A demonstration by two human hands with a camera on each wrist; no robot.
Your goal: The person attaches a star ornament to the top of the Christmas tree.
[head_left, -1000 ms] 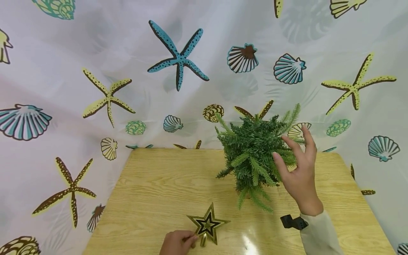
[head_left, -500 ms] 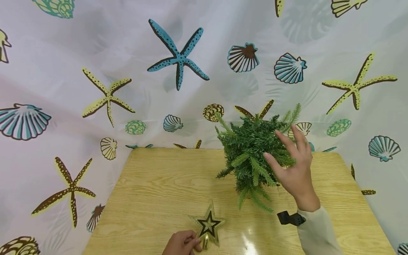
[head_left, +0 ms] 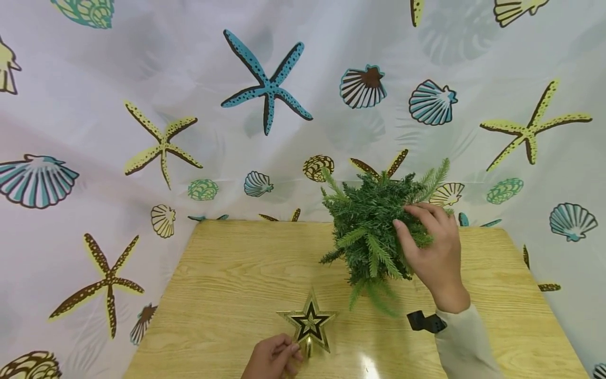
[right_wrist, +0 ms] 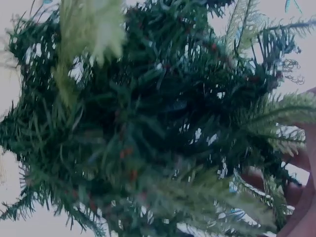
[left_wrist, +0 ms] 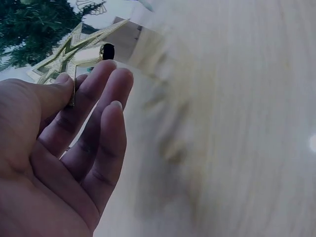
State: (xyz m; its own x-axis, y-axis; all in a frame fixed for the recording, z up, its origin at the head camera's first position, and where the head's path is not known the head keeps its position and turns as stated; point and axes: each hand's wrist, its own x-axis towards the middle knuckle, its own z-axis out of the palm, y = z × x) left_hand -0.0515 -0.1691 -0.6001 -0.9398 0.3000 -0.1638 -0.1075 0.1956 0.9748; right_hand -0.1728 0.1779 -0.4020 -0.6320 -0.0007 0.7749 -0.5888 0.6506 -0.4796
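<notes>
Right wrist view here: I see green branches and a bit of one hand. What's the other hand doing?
Observer: The left hand pinches a gold star between thumb and finger.
Visitor: Ooh, has the star any odd parts?
Observer: Yes, a short tube with a dark end, seen from the left wrist.
Visitor: And is anything worn on the arm by the branches?
Observer: A black device at the cuff of the light sleeve.

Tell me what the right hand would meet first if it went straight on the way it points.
The right hand would most likely meet the green tree close in front of it; depth is unclear, so it may be touching.
</notes>
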